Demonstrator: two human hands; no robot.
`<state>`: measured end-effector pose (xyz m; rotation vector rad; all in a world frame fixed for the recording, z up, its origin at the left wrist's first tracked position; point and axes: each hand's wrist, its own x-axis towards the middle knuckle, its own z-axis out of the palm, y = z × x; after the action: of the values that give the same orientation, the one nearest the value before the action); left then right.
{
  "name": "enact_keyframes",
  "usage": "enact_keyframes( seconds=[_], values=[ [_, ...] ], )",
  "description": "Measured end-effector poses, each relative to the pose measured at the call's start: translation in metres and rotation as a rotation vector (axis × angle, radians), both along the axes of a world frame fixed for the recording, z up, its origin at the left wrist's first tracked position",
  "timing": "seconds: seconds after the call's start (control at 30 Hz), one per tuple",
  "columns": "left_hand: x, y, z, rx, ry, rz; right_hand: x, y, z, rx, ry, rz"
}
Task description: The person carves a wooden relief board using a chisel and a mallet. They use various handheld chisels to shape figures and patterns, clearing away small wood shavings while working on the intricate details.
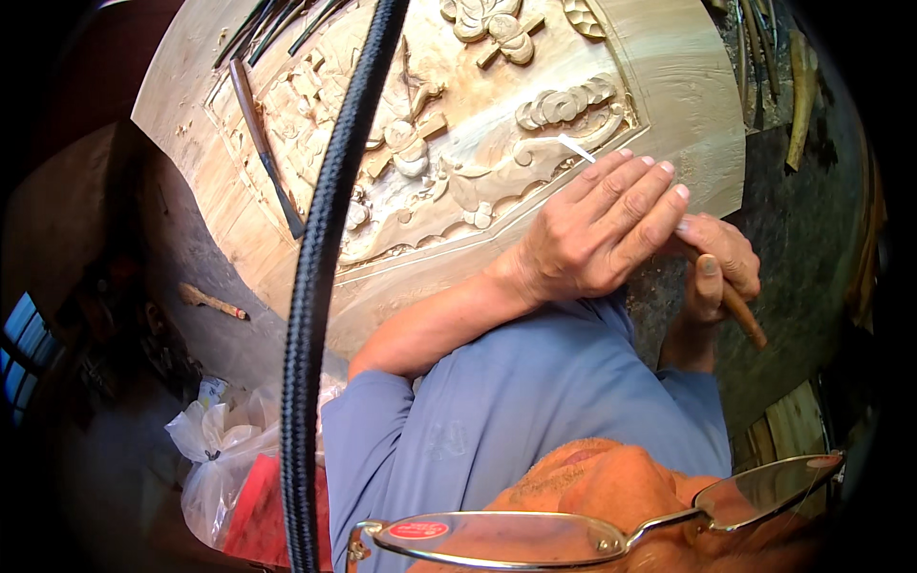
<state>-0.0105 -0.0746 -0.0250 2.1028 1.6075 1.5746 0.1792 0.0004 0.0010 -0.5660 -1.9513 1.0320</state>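
- Two hands of mine meet at one carving tool, toward the right-hand edge of a broad pale wooden panel (pixel 690 91).
- My right hand (pixel 723 258) is curled round the brown wooden handle (pixel 743 313) of the carving tool, thumb on one side, and the butt end sticks out below my grip.
- My left hand (pixel 611 215) lies across the front of the tool, back upward, fingers stretched out side by side; whether they pinch the shaft underneath I cannot tell, as the palm side is hidden.
- The bright blade (pixel 575 147) shows just past my left fingers, over the lower right part of the relief, near a ridged, cloud-like carving (pixel 565 103); I cannot tell whether its tip touches the wood.
- Raised blossoms and scrolls fill the panel inside a cut border line.
- One long dark-handled chisel (pixel 263 148) lies at the panel's left, with more slim tools (pixel 277 31) at the top left.
- A black braided cord (pixel 330 210) crosses my view in front of the panel.
- On the floor to the left lies a short wooden stick (pixel 212 301); nearer me, a clear plastic bag (pixel 215 439) sits beside something red (pixel 260 506).
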Motion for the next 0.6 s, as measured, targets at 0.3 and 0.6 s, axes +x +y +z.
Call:
enact_keyframes(
  seconds=[0.3, 0.6],
  values=[
    [0.0, 0.006, -0.002, -0.011, -0.059, 0.037, -0.012, -0.002, 0.005, -0.086, -0.034, -0.006],
    [-0.003, 0.02, 0.003, 0.007, -0.05, 0.037, 0.001, -0.012, 0.001, -0.326, -0.034, -0.167]
  ],
)
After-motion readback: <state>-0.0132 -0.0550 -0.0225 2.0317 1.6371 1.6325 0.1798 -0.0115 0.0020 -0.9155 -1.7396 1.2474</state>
